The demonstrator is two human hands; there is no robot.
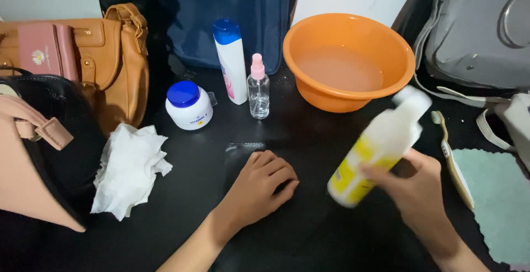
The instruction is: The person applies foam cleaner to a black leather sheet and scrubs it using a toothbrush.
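Note:
My right hand (417,186) grips a white bottle with a yellow label (378,148), tilted with its cap toward the orange basin; the bottle is blurred by motion. My left hand (259,186) rests palm down on a black flat item (248,156) lying on the dark table, fingers curled loosely. An orange basin (309,34) with cloudy water stands behind the bottle. A small clear spray bottle with a pink top (258,88) stands just beyond my left hand.
A white bottle with a blue cap (231,59) and a white jar with a blue lid (189,105) stand at centre left. Crumpled white tissue (130,167) lies left. Handbags (105,56) crowd the left, a grey bag (475,29) top right, a toothbrush (452,156) and green cloth (497,200) right.

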